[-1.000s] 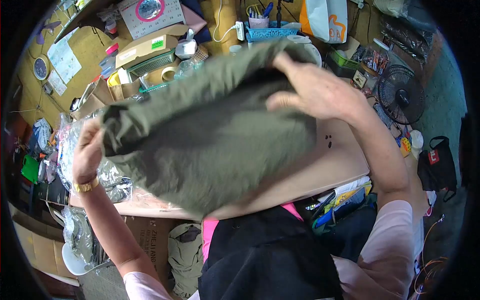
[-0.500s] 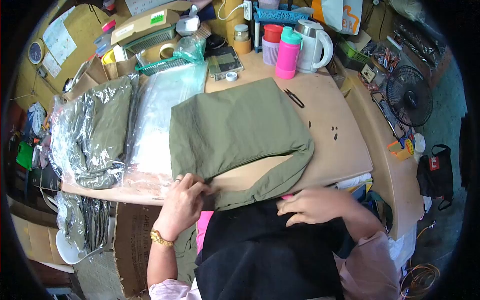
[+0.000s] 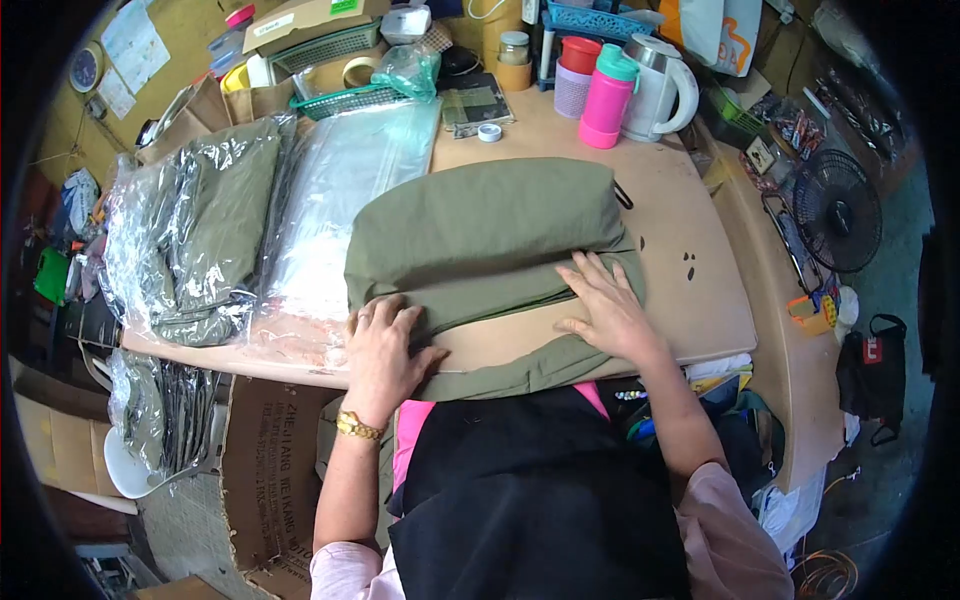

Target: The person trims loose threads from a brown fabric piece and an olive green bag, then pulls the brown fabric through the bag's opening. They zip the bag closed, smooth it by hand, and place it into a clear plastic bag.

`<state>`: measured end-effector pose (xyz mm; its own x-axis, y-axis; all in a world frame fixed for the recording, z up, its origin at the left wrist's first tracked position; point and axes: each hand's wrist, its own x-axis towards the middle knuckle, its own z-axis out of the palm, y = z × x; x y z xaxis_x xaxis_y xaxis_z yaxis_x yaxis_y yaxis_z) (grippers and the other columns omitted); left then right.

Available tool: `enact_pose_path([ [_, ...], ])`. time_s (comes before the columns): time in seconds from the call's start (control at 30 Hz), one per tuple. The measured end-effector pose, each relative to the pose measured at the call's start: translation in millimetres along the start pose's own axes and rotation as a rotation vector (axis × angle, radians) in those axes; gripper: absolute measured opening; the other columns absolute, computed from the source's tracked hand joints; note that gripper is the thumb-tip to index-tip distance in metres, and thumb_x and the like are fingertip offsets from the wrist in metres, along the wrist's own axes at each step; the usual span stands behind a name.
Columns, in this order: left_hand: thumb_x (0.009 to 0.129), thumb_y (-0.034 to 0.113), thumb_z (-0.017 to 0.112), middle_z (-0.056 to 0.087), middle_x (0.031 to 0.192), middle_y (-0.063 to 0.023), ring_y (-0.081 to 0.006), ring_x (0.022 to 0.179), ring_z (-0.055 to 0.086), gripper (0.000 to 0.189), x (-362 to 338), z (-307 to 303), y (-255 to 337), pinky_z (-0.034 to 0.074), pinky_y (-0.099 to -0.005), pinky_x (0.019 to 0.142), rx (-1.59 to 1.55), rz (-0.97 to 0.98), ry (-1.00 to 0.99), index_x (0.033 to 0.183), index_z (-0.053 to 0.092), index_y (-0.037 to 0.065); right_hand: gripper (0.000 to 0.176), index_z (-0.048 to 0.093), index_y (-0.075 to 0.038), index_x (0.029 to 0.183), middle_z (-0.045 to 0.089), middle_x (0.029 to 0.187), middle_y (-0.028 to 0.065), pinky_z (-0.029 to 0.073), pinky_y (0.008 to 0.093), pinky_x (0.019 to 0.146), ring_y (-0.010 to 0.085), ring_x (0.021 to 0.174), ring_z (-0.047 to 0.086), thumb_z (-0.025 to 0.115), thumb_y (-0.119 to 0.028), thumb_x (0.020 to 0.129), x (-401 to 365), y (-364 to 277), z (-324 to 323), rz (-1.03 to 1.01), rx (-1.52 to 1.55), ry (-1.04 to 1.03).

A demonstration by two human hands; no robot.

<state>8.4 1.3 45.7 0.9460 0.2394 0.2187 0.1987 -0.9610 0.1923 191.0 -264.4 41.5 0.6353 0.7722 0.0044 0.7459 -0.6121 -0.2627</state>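
Note:
A soft olive-green cloth bag (image 3: 490, 225) lies on the tan tabletop in front of me, its upper part raised in a puffy fold. A wide strap (image 3: 530, 372) of the same cloth loops from it along the table's near edge. My left hand (image 3: 385, 345) rests at the bag's lower left corner, fingers apart and thumb out toward the strap. On the right side, my right hand (image 3: 605, 305) presses flat with spread fingers where the bag meets the strap. Black thread snips (image 3: 624, 196) show partly past the bag's right edge.
Clear plastic sleeves (image 3: 355, 170) and bagged green items (image 3: 215, 220) lie left. Behind stand a pink bottle (image 3: 605, 100), a kettle (image 3: 660, 85) and a tape roll (image 3: 489, 132). A black fan (image 3: 838, 210) stands right; a cardboard box (image 3: 275, 470) is below the table.
My right hand has moved up from my lap onto the bag. The bag's far part now bulges in a fold and partly covers the snips. My left hand has spread its fingers.

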Motion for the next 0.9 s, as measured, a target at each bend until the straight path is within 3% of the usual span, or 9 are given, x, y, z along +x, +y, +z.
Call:
enact_pose_path([
  [0.03,0.071,0.034,0.083,0.059,0.125,-0.0088,-0.0306,0.119,0.053,0.054,5,1,4,0.041,-0.0488,0.098,-0.052,0.021,0.029,0.118,0.069,0.010,0.051,0.059,-0.002,0.130,0.051,0.140,0.0217,0.035,0.0473,0.111,0.0378,0.132,0.047,0.073,-0.019,0.084,2,-7,7,-0.137,0.119,0.283],
  [0.2,0.077,0.018,0.077,0.060,0.096,-0.0114,-0.0334,0.093,0.060,0.024,27,29,-1,0.047,-0.0434,0.080,-0.148,-0.010,0.004,0.099,0.072,0.011,0.028,0.067,0.000,0.111,0.065,0.110,0.0155,0.047,0.0422,0.096,0.0326,0.103,0.061,0.069,-0.011,0.085,-1,-67,30,-0.290,0.371,0.262],
  [0.37,0.084,0.001,0.065,0.061,0.090,-0.0167,-0.0366,0.088,0.062,0.010,21,19,42,0.049,-0.0459,0.081,-0.406,0.063,0.155,0.093,0.068,0.002,0.043,0.060,0.003,0.125,0.057,0.132,0.0186,0.036,0.0493,0.110,0.0351,0.126,0.051,0.067,-0.014,0.086,-2,-67,61,-0.254,0.237,0.285],
  [0.5,0.089,0.002,0.056,0.053,0.132,-0.0278,-0.0424,0.119,0.054,0.046,8,53,64,0.046,-0.0441,0.099,-0.396,0.175,0.016,0.134,0.049,-0.007,0.066,0.043,0.006,0.141,0.044,0.143,0.0246,0.018,0.0604,0.117,0.0413,0.138,0.035,0.066,-0.027,0.089,-7,-72,65,-0.112,0.080,0.289],
  [0.6,0.088,0.005,0.056,0.052,0.134,-0.0271,-0.0415,0.122,0.052,0.053,7,56,68,0.039,-0.0473,0.107,-0.202,0.081,0.051,0.138,0.044,-0.007,0.070,0.042,0.007,0.142,0.042,0.145,0.0268,0.016,0.0615,0.118,0.0454,0.139,0.033,0.066,-0.031,0.088,-12,-66,59,0.023,-0.039,0.262],
  [0.67,0.087,0.008,0.058,0.055,0.129,-0.0236,-0.0393,0.119,0.053,0.048,12,48,78,0.040,-0.0479,0.103,-0.210,0.101,0.121,0.132,0.051,-0.006,0.069,0.042,0.005,0.143,0.038,0.148,0.0273,0.015,0.0621,0.118,0.0473,0.141,0.030,0.064,-0.031,0.089,-11,-65,58,0.009,-0.015,0.249],
  [0.73,0.086,0.008,0.060,0.057,0.124,-0.0206,-0.0362,0.113,0.055,0.040,19,23,91,0.042,-0.0453,0.097,-0.206,0.029,-0.200,0.124,0.057,-0.005,0.065,0.044,-0.001,0.146,0.037,0.149,0.0266,0.016,0.0636,0.117,0.0448,0.142,0.029,0.060,-0.031,0.091,-7,-62,61,-0.130,-0.029,0.108],
  [0.8,0.087,0.008,0.061,0.057,0.109,-0.0179,-0.0350,0.099,0.056,0.033,21,42,87,0.044,-0.0425,0.085,-0.173,0.128,-0.013,0.118,0.061,-0.002,0.062,0.045,-0.001,0.145,0.035,0.151,0.0262,0.016,0.0633,0.118,0.0456,0.142,0.028,0.059,-0.030,0.092,-7,-60,63,-0.136,0.000,0.106],
  [0.9,0.086,0.015,0.056,0.057,0.127,-0.0186,-0.0307,0.112,0.055,0.043,24,66,76,0.041,-0.0399,0.094,-0.030,0.156,0.078,0.125,0.060,-0.001,0.058,0.047,-0.003,0.143,0.030,0.154,0.0258,0.015,0.0628,0.118,0.0470,0.144,0.023,0.057,-0.028,0.092,-8,-62,62,-0.121,0.086,0.078],
])
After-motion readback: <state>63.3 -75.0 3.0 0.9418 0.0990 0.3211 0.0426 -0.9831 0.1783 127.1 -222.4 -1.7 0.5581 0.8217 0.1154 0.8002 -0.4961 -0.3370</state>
